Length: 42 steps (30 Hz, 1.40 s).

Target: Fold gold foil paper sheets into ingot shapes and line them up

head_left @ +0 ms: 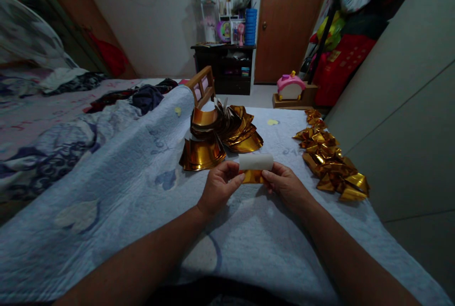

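Stretching nearly edge to edge, a blue quilt (pixel 245 232) carries it all: gold sheets (pixel 204 152) fanned out at the far middle, folded pieces (pixel 325 161) strung along the right. Near the centre, the left hand (pixel 220 186) and right hand (pixel 286 183) each have their fingers closed in a pinch on opposite ends of a small sheet (pixel 256 162), held over the quilt, white part above gold. Tip: keep both ends level with light, even tension so any bend comes out straight. Count, biggest down: one quilt; gold sheets and folded pieces too overlapped to number; two hands; one held sheet.
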Available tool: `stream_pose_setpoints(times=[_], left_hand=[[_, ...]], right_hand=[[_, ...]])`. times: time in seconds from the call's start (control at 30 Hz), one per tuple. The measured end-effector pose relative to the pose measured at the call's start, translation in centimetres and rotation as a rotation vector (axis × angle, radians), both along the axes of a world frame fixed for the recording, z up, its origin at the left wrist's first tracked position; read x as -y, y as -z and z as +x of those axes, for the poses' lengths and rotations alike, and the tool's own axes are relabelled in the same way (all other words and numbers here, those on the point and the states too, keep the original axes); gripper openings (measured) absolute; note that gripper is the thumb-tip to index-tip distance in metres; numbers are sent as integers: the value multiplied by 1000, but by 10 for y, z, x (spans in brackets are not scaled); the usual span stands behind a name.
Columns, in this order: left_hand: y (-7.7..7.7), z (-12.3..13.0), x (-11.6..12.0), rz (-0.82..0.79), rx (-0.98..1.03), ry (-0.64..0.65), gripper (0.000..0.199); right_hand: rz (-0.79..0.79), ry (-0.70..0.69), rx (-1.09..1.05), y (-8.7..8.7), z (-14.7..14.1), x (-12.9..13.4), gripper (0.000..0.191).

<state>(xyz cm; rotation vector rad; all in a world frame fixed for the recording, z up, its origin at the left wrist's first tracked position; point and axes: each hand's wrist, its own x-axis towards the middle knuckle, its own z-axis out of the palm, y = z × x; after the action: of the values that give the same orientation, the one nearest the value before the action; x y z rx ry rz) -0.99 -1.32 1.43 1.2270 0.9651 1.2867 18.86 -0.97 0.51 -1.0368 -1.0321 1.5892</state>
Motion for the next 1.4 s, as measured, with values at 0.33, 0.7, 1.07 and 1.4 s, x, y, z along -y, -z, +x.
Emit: stream_pose_setpoints(times=[0.33, 0.7, 1.07, 1.4], left_hand=[[-1, -1, 2, 64, -40, -4, 18], [-2, -1, 2, 53, -40, -23, 19], [-3, 3, -5, -56, -35, 10, 16], [4, 2, -10, -143, -24, 75, 25]], right_hand=[[14, -40, -6, 1, 0, 0, 35], [16, -31, 6, 0, 0, 0, 36], [234, 99, 255, -13, -2, 4, 25], [263, 78, 273, -10, 0, 4, 26]])
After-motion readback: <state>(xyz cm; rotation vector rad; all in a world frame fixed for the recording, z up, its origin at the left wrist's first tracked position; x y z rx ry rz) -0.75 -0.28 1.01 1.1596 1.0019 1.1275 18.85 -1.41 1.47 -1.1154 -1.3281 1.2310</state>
